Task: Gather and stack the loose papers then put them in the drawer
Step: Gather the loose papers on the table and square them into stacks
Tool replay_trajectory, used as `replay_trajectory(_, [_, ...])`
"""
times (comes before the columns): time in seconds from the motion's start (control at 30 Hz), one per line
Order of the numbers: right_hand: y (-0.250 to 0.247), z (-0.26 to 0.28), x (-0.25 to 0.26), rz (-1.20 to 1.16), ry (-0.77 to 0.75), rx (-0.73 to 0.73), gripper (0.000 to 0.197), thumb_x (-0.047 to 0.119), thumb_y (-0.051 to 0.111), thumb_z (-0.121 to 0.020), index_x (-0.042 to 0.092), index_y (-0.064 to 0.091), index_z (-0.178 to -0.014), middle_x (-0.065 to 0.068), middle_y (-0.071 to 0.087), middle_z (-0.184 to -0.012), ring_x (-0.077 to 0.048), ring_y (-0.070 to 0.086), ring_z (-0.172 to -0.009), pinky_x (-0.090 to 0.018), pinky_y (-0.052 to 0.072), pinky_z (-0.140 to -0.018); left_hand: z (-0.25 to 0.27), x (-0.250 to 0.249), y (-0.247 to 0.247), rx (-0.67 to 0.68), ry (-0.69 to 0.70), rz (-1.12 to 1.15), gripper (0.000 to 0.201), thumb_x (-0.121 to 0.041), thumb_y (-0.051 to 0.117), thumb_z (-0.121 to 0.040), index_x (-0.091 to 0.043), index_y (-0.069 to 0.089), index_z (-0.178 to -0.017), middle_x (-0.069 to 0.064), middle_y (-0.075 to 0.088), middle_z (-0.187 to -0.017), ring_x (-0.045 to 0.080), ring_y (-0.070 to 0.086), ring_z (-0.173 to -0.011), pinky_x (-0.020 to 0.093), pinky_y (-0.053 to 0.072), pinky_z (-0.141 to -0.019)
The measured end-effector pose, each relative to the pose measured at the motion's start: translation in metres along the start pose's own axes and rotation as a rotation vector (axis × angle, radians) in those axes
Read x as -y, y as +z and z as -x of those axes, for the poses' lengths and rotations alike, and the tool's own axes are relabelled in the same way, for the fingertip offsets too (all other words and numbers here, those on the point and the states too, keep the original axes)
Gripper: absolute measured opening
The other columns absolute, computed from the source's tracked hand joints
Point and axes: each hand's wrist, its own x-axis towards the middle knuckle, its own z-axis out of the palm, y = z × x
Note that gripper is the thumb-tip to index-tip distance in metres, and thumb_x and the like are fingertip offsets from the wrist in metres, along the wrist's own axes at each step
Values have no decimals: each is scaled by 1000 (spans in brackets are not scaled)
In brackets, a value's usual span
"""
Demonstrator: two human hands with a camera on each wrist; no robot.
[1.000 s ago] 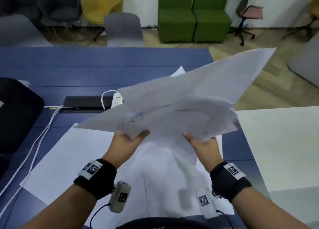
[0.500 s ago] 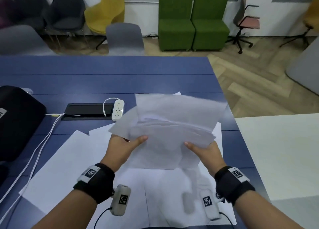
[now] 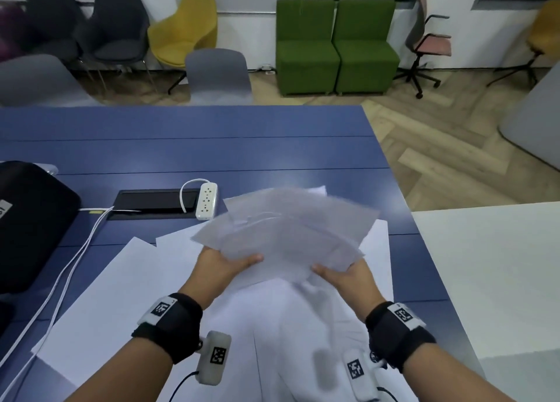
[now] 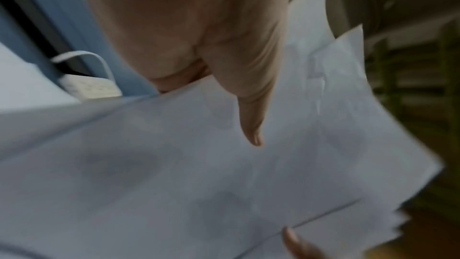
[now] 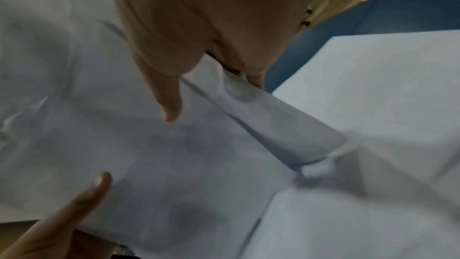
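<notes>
Both hands hold a fanned, uneven bunch of white papers (image 3: 291, 232) above the blue table (image 3: 181, 147). My left hand (image 3: 225, 263) grips its near left edge, thumb on top and fingers hidden beneath. My right hand (image 3: 342, 276) grips the near right corner the same way. In the left wrist view the thumb lies across the papers (image 4: 224, 174). The right wrist view shows the thumb on the papers (image 5: 174, 155), with the other hand's thumb coming in below. More loose sheets (image 3: 115, 295) lie flat on the table under the bunch. No drawer is in view.
A white power strip (image 3: 206, 200) lies beside a black cable hatch (image 3: 154, 201), its cord running left and down. A black bag (image 3: 27, 226) sits at the left edge. A white table (image 3: 491, 280) adjoins on the right. Chairs and green seats stand beyond.
The bunch, lifted high and spread wide a second ago, has come down toward the table and pulled closer together. Both hands keep their grip on its near edge.
</notes>
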Motion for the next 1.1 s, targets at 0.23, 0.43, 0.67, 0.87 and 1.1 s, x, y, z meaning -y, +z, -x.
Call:
replay_trajectory(0.23, [20, -16, -9, 4, -47, -138, 22, 6, 76, -94, 26, 74, -102, 17, 80, -98, -2, 74, -97, -18, 57, -87, -7, 0, 8, -69, -62, 28, 17, -20, 89, -86, -19, 76, -96, -18, 78, -84, -15, 71, -79, 3, 51, -68])
replay_trajectory(0.43, [14, -11, -17, 40, -35, -67, 28, 12, 89, -83, 24, 77, -106, 17, 81, -98, 2, 74, -95, -13, 54, -84, 4, -1, 3, -72, 28, 160, 49, -14, 95, -78, -17, 74, -122, -1, 81, -117, 17, 76, -112, 38, 60, -99])
replay_trajectory(0.67, [15, -14, -10, 108, 8, -65, 20, 16, 81, -91, 35, 76, -85, 19, 76, -77, 2, 65, -70, -19, 50, -71, 2, -4, 1, -147, 9, 96, 29, -24, 91, -86, -30, 79, -111, -5, 80, -116, 18, 72, -118, 36, 55, -105])
replay_trajectory(0.87, [11, 1, -4, -68, -31, -82, 29, 9, 86, -87, 25, 74, -107, 16, 81, -95, -4, 75, -86, -15, 58, -77, 5, -5, -7, -12, 61, 94, 39, -12, 86, -89, -27, 74, -123, -19, 81, -113, -3, 74, -106, 19, 59, -93])
replay_trajectory(1.1, [8, -8, -35, 57, 118, -33, 25, 11, 89, -83, 25, 78, -102, 13, 82, -93, -3, 76, -87, -29, 59, -84, -6, 18, -16, -5, -38, 30, 25, -16, 85, -91, -16, 78, -115, -8, 84, -106, 7, 78, -98, 21, 58, -83])
